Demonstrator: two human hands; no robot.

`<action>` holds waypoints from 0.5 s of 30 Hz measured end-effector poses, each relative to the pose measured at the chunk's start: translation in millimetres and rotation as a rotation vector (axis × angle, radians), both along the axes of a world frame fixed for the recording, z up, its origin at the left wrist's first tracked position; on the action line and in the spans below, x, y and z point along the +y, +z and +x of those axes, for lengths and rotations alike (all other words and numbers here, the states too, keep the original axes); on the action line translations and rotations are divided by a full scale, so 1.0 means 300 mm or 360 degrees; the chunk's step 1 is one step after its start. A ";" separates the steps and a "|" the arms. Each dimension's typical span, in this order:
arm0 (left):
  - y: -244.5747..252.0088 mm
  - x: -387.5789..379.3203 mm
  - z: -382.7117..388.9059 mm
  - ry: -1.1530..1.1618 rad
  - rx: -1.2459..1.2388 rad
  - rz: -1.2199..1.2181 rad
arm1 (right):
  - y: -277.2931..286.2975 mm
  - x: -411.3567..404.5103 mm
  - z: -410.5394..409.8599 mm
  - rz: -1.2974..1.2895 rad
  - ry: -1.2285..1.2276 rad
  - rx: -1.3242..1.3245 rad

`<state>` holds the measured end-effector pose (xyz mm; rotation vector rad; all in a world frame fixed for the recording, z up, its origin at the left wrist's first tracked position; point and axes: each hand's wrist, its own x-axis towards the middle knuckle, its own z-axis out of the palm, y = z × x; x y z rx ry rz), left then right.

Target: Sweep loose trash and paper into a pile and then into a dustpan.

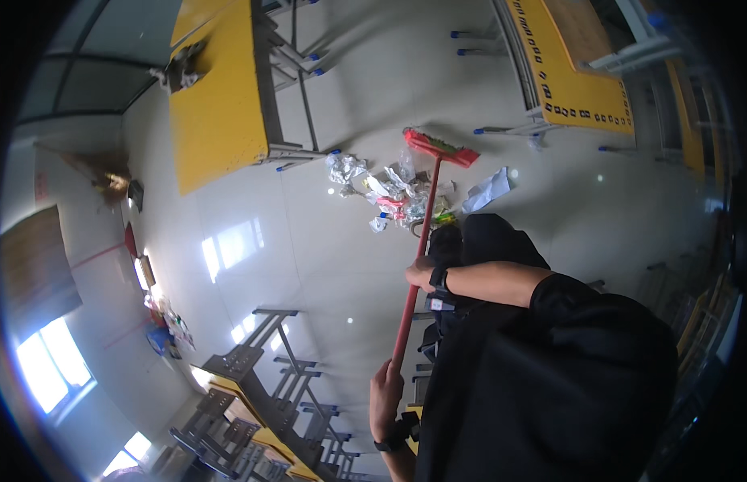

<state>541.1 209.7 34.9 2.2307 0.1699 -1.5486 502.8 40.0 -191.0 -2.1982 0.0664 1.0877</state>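
A red push-type broom slants across the middle, its red handle running up to a red head with dark green bristles on the tiled floor. My right hand is closed around the handle about midway, a black band on its wrist. Lower down, my left hand grips the handle near its end, also with a black wristband. Beside and below the head lies a litter pile of crumpled paper, wrappers and clear plastic. The handle crosses part of it. A creased white paper sheet lies right of the pile, near my dark-clad legs.
A yellow desk with crumpled litter on its top stands upper left. Another yellow desk is upper right. Grey-framed desks and chairs line the bottom. By the left wall are a broom and a heap of litter.
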 end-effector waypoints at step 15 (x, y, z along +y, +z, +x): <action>0.118 -0.093 -0.114 -0.1064 -0.0516 -0.0287 | -0.062 0.031 -0.220 0.0641 -0.2025 0.0454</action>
